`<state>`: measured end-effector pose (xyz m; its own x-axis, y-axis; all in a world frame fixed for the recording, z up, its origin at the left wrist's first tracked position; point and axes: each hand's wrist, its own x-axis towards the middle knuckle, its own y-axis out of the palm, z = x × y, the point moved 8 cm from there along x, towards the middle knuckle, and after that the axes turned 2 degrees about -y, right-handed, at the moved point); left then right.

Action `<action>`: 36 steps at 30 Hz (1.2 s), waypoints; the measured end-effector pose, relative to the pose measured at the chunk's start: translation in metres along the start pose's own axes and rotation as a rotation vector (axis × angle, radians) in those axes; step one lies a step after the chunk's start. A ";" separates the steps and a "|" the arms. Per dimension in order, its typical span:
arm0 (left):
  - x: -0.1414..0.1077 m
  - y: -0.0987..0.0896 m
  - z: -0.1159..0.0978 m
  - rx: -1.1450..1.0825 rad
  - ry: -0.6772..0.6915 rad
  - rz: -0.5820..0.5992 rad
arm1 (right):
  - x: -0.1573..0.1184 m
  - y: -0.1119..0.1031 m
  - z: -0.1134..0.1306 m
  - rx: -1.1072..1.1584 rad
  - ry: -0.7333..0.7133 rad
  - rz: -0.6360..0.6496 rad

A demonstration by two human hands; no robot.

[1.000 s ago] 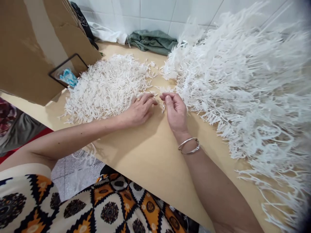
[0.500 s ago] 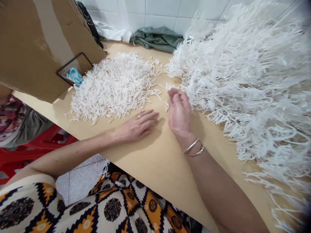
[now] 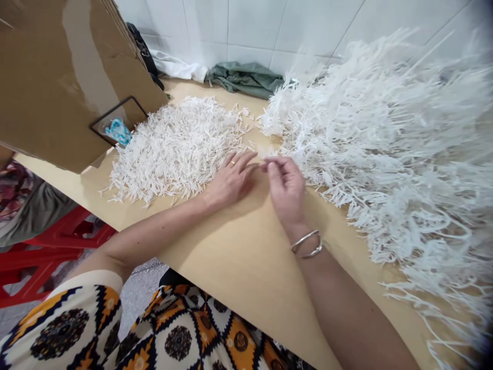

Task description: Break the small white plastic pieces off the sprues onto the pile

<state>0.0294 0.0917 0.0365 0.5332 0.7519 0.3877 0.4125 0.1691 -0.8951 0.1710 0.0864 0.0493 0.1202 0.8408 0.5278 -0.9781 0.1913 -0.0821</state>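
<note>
My left hand (image 3: 233, 177) is palm down at the right edge of the pile of small white plastic pieces (image 3: 181, 146), its fingers stretched out towards my right hand. No object shows in it, though its thumb and palm are hidden. My right hand (image 3: 287, 187) is closed in a pinch, its fingertips almost meeting the left fingers. What it pinches, if anything, is too small to make out. Just beyond the right fingertips lies a feathery white bit (image 3: 267, 150). To the right spreads a large heap of white plastic sprigs (image 3: 377, 144), thin and branching.
A cardboard box (image 3: 42, 77) stands at the left, with a black wire frame (image 3: 133, 97) and a blue-and-white item (image 3: 118, 131) against it. Green cloth (image 3: 244, 78) lies along the tiled wall (image 3: 254, 25). Red stools (image 3: 42, 262) stand beside the table (image 3: 227, 257).
My left hand has moved up and right, its fingers reaching the right hand. My right hand's loosely curled fingers have turned left into a pinch. The view has tilted slightly up.
</note>
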 end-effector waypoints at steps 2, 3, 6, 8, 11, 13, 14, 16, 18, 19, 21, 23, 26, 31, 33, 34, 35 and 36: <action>-0.003 0.003 -0.009 -0.032 0.064 0.029 | -0.006 0.013 0.020 -0.180 -0.183 0.104; -0.004 0.006 -0.012 -0.040 0.073 0.053 | -0.009 0.017 0.029 -0.284 -0.288 0.128; -0.003 0.016 -0.011 -0.034 0.056 0.145 | -0.014 0.018 0.046 -0.557 -0.482 0.087; -0.001 0.020 -0.007 -0.033 0.046 0.205 | -0.009 0.006 0.049 -0.686 -0.479 -0.012; -0.001 0.020 -0.004 -0.041 0.045 0.256 | 0.004 -0.025 0.057 -0.854 -0.446 -0.215; 0.000 0.017 -0.004 -0.042 0.047 0.258 | 0.013 -0.048 0.064 -0.958 -0.434 -0.335; 0.000 0.016 -0.004 -0.042 0.046 0.254 | 0.019 -0.058 0.064 -1.011 -0.403 -0.354; -0.001 0.015 -0.005 -0.044 0.046 0.250 | 0.028 -0.078 0.062 -1.086 -0.316 -0.401; -0.001 0.014 -0.005 -0.053 0.047 0.248 | 0.034 -0.090 0.056 -1.127 -0.225 -0.405; -0.001 0.014 -0.006 -0.061 0.049 0.245 | 0.036 -0.090 0.052 -1.138 -0.194 -0.369; -0.002 0.012 -0.006 -0.085 0.052 0.218 | 0.036 -0.080 0.046 -1.139 -0.176 -0.263; -0.001 0.008 -0.005 -0.119 0.032 0.162 | 0.033 -0.065 0.039 -1.145 -0.174 -0.154; 0.004 0.003 -0.001 -0.127 -0.048 0.069 | 0.026 -0.046 0.030 -1.166 -0.168 -0.056; 0.025 0.013 -0.001 0.016 -0.116 0.059 | 0.015 -0.031 0.017 -1.185 -0.243 0.002; 0.033 0.018 0.000 0.035 -0.132 0.058 | 0.013 -0.033 0.016 -1.172 -0.271 -0.030; 0.036 0.020 0.002 0.035 -0.150 0.051 | 0.013 -0.035 0.015 -1.163 -0.279 -0.042; 0.038 0.020 0.005 0.026 -0.172 0.037 | 0.013 -0.037 0.014 -1.155 -0.284 -0.048; 0.039 0.020 0.009 0.005 -0.196 0.009 | 0.015 -0.040 0.012 -1.149 -0.284 -0.057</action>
<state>0.0514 0.1302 0.0318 0.3824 0.8629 0.3303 0.4043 0.1651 -0.8996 0.2099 0.0848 0.0707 -0.0255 0.7013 0.7124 -0.2286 0.6896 -0.6871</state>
